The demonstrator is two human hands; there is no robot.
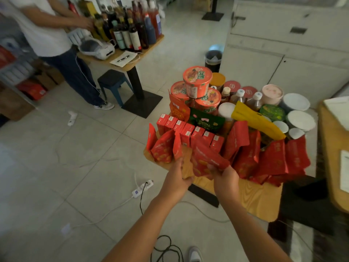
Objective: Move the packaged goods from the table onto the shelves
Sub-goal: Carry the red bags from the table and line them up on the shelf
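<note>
Head view is showing both hands working at the near edge of the bench, crowded with packaged goods. At about six o'clock of the pile, the right hand is clenching its fingers on a red pouch; the left hand is reaching beside it, its fingers hidden, so I cannot tell their state. That pouch is likely light, soft and crinkly, best pinched by its sealed edge. Noodle bowls are stacking at twelve o'clock.
</note>
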